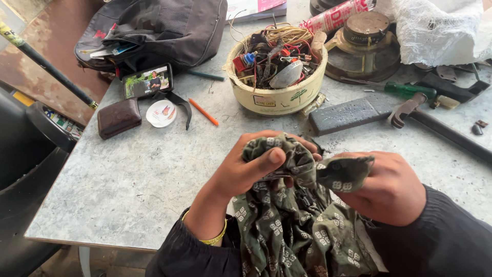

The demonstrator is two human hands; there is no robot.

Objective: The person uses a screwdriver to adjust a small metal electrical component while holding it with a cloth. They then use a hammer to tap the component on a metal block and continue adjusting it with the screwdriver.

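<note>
A dark green cloth with a pale square pattern is bunched between both hands above the near edge of the grey table. My left hand closes over the top of the bunch, thumb pressed on the fabric. Beside it, my right hand grips a fold of the same cloth from the right. Something small and dark seems wrapped inside the folds, but I cannot tell what it is. A yellow bangle circles my left wrist.
A cream tub full of wires and parts stands behind the hands. Right of it lie a dark flat block, a hammer, a green-handled screwdriver and a round metal part. On the left sit a phone, a brown wallet, an orange pen and a black backpack.
</note>
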